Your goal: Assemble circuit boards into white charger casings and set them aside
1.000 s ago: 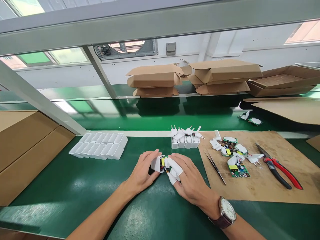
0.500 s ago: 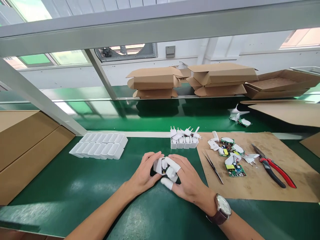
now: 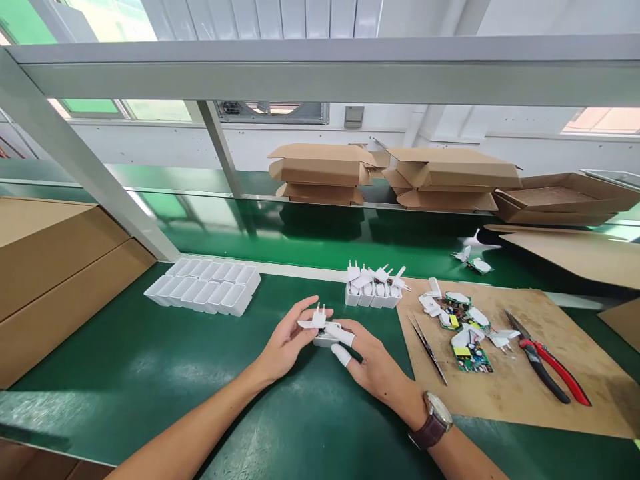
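Both hands meet over the near middle of the green bench around a white plug charger [image 3: 326,341]. Its plug head [image 3: 318,321] has two metal pins pointing up and a flat white wing at the side. My left hand [image 3: 286,343] grips the charger from the left, thumb in front and fingers behind. White finger cots cover the thumb and index finger of my right hand [image 3: 375,360], which holds the charger's right side. Part of the casing is hidden by the fingers. Just behind, a white tray [image 3: 374,301] carries several similar chargers with plug heads on top.
A white compartment tray [image 3: 203,287] lies to the left, beside a large carton [image 3: 65,287]. On the brown board [image 3: 480,407] at right are tweezers [image 3: 428,350], several circuit boards [image 3: 473,359] and red-black pliers [image 3: 547,360]. Folded cartons [image 3: 323,167] sit on the back shelf.
The charger has turned in my hands, from its open inside facing me to the plug head showing pins up. My right hand's grip has shifted. The head view has tilted.
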Tool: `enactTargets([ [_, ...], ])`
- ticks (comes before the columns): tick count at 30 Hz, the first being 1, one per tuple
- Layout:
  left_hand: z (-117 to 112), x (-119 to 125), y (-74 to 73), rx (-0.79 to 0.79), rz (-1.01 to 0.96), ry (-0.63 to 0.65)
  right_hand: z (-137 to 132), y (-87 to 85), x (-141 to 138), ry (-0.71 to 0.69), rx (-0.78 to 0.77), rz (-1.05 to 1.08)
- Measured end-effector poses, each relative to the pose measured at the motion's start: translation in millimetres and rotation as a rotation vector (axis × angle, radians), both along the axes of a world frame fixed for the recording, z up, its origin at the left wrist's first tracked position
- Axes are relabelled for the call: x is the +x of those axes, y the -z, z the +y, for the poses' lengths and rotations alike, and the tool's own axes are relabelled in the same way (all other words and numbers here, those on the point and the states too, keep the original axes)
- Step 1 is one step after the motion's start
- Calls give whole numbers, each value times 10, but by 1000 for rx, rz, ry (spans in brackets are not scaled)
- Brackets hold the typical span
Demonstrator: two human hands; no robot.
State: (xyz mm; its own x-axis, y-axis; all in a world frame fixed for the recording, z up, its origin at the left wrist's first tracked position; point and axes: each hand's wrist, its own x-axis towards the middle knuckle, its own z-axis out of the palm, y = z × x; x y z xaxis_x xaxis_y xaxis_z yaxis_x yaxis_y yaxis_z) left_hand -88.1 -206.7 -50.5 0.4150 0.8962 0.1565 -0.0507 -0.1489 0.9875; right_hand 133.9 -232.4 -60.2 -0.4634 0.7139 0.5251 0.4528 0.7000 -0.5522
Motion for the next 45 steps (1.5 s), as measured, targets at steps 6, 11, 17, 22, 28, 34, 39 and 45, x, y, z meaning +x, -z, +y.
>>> enactTargets([
  [6,-14,-10,24,-42,-8,33,19,20,10,8,153,-18],
  [11,-72,16,9,6,-1,15,-15,-45,-22,33,140,105],
  [17,-76,17,37,97,64,-70,-10,-3,-53,4,51,56],
  [22,-88,-10,46,217,90,-92,-55,-105,-28,17,92,156],
  [28,-78,19,60,410,120,-140,-94,-82,-14,-2,-34,31],
  [34,-30,20,61,541,123,-214,-105,-12,-51,49,-36,30],
  [39,-27,30,38,557,128,-207,-84,-30,-60,36,-48,1],
  [45,-36,32,40,544,170,-196,-69,-50,-83,67,-7,-60],
])
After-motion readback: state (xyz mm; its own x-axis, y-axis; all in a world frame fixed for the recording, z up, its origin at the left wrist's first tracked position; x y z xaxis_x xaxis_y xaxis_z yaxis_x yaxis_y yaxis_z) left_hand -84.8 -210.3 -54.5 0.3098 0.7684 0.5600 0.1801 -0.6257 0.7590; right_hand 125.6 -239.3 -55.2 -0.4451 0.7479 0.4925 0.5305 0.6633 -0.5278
